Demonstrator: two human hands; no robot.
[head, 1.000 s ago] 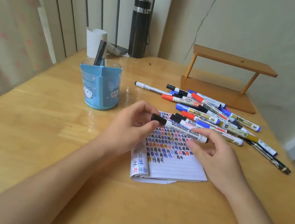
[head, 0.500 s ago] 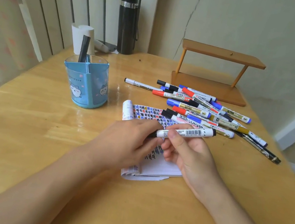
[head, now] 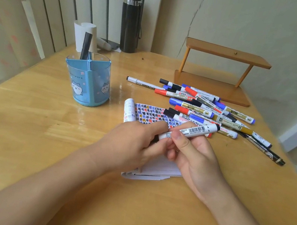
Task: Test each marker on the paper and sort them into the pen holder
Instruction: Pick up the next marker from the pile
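Left hand [head: 134, 145] and right hand [head: 196, 160] meet above the worktop [head: 21, 129], pen holder [head: 87, 85] off to the left, scribbled paper [head: 149, 115] beneath for testing, loose markers [head: 194, 106] heaped beyond. The right grips one marker [head: 196, 130] by the barrel; the left pinches its hidden cap end, probably to uncap it.

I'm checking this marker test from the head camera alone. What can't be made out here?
- Head view: the near end of the white barcode-labelled marker, cap on or off, is hidden by the left hand.
- Head view: most of the white lined paper pad is covered by both hands, including the right hand.
- Head view: the dark marker in the blue plastic pen holder is blurred below its rim.
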